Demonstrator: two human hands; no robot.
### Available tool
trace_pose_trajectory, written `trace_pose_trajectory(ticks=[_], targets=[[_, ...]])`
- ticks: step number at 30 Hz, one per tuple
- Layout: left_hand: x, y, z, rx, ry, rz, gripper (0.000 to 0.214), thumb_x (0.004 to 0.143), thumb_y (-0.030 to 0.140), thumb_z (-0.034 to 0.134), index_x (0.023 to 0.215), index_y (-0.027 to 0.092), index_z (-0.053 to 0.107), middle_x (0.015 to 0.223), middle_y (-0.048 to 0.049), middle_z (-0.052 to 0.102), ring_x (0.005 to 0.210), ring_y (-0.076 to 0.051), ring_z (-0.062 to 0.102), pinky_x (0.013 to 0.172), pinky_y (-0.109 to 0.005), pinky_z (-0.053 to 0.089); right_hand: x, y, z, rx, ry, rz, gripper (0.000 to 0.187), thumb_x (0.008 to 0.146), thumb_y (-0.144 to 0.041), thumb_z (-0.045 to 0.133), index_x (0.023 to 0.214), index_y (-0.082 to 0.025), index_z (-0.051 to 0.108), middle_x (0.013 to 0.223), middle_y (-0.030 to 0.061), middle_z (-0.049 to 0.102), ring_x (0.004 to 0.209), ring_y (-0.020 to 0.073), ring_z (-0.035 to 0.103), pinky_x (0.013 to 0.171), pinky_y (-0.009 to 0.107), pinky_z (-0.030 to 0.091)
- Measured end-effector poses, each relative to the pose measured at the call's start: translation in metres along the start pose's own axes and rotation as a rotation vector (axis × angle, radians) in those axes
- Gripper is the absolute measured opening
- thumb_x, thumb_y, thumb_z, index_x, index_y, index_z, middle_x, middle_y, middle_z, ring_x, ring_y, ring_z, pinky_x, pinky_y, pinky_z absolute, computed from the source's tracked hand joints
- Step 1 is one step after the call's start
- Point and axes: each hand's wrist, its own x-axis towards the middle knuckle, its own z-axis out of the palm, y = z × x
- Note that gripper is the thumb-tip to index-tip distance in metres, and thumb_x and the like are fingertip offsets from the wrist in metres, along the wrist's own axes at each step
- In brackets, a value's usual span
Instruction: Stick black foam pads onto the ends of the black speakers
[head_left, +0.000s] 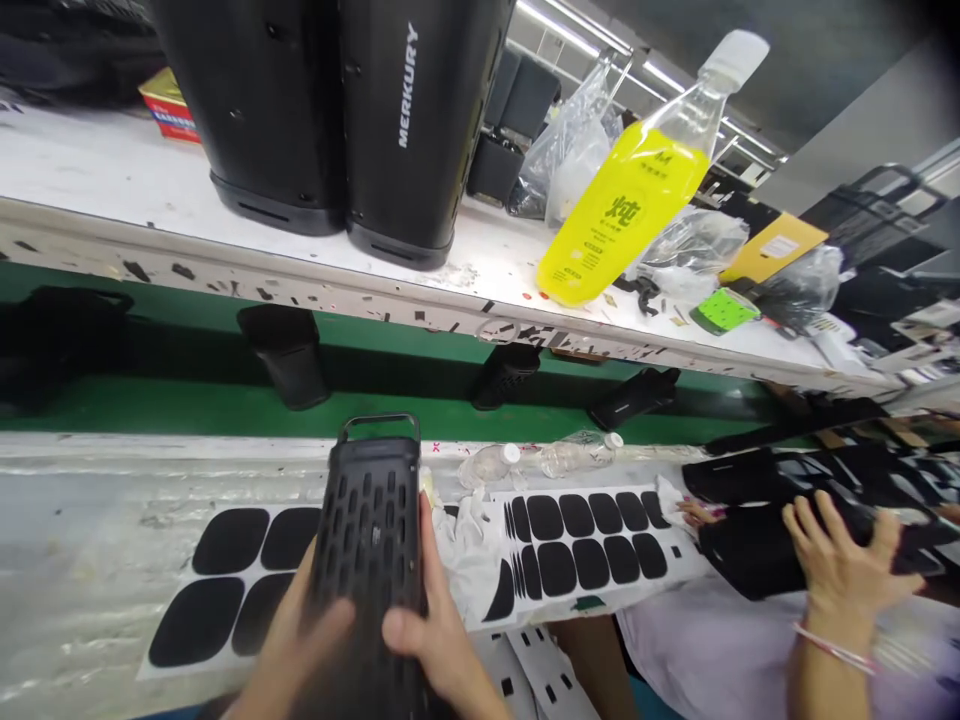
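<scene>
Film-covered counter [75,520] beside a green strip [390,390] | head view: black slotted housing [367,550] held above the counter | left grip [296,635], right grip [439,625] both closed around its sides, left thumb blurred | likely rigid, moderately weighty, smooth; best held by both flanks or top handle [379,416]

casing [369,530] seemingly between sticker sheets [557,569]
</scene>
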Motion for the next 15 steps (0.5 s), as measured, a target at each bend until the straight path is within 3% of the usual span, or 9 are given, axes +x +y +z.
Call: trace_pose_trajectory(ticks=[3, 5, 7, 9, 11, 13, 15], targets=[[0.009, 0.002, 0.011, -0.263, -0.052, -0.163, 0.08, 0.082, 0.067, 0.058, 0.151, 0.033, 0.038, 0.127, -0.007, 0.072, 0.113, -0.039, 0.069, 0.093, -0.054, 0.063, 0.003, 0.001, -0.004, -0.101, -0.009, -0.045, 0.117, 0.058, -0.058, 0.083, 0.157, -0.046, 0.021, 0.15, -0.0001, 0.052, 0.138, 0.0338, 0.05, 0.107, 0.052, 0.05], [0.017, 0.001, 0.016, -0.296, -0.063, -0.279, 0.071, 0.087, 0.064, 0.054, 0.147, 0.029, 0.043, 0.126, -0.0093, 0.072, 0.111, -0.037, 0.07, 0.093, -0.052, 0.063, 0.011, 0.001, -0.009, -0.119, 0.012, -0.051, 0.106, 0.063, -0.06, 0.08, 0.155, -0.044, 0.029, 0.151, 0.0002, 0.051, 0.141, 0.0335, 0.048, 0.11, 0.051, 0.047], [0.021, -0.002, 0.019, -0.28, -0.039, -0.3, 0.073, 0.089, 0.063, 0.052, 0.15, 0.025, 0.038, 0.135, -0.0129, 0.066, 0.12, -0.037, 0.066, 0.098, -0.054, 0.059, 0.02, 0.005, -0.012, -0.134, 0.0, -0.057, 0.1, 0.068, -0.062, 0.077, 0.155, -0.037, 0.034, 0.156, 0.0024, 0.045, 0.144, 0.0327, 0.042, 0.116, 0.051, 0.041], [0.018, -0.003, 0.019, -0.214, 0.023, -0.243, 0.089, 0.084, 0.063, 0.061, 0.155, 0.024, 0.025, 0.154, -0.016, 0.048, 0.139, -0.038, 0.049, 0.113, -0.057, 0.046, 0.026, 0.015, -0.01, -0.12, -0.002, -0.031, 0.097, 0.071, -0.062, 0.077, 0.154, -0.033, 0.038, 0.159, 0.0037, 0.041, 0.147, 0.0309, 0.038, 0.121, 0.05, 0.033], [0.009, 0.0, 0.016, -0.011, 0.137, -0.123, 0.095, 0.085, 0.059, 0.063, 0.159, 0.026, 0.012, 0.164, -0.0157, 0.029, 0.15, -0.038, 0.03, 0.121, -0.062, 0.029, 0.027, 0.027, -0.002, -0.03, 0.075, 0.037, 0.088, 0.073, -0.067, 0.074, 0.148, -0.031, 0.048, 0.155, 0.0042, 0.046, 0.145, 0.03, 0.042, 0.122, 0.049, 0.031], [0.0, 0.006, 0.008, 0.152, 0.16, 0.018, 0.08, 0.09, 0.056, 0.055, 0.158, 0.033, 0.02, 0.164, -0.0122, 0.029, 0.151, -0.038, 0.029, 0.12, -0.065, 0.029, 0.025, 0.033, 0.008, 0.099, 0.135, 0.125, 0.081, 0.075, -0.083, 0.059, 0.134, -0.027, 0.063, 0.144, 0.0066, 0.059, 0.139, 0.0323, 0.05, 0.119, 0.051, 0.038], [-0.007, 0.011, -0.003, 0.128, 0.12, 0.057, 0.064, 0.091, 0.06, 0.052, 0.15, 0.039, 0.04, 0.157, -0.009, 0.041, 0.145, -0.039, 0.039, 0.117, -0.062, 0.037, 0.024, 0.023, 0.009, 0.137, 0.084, 0.161, 0.086, 0.074, -0.093, 0.042, 0.116, -0.025, 0.074, 0.128, 0.0095, 0.07, 0.132, 0.0355, 0.056, 0.111, 0.056, 0.047]])
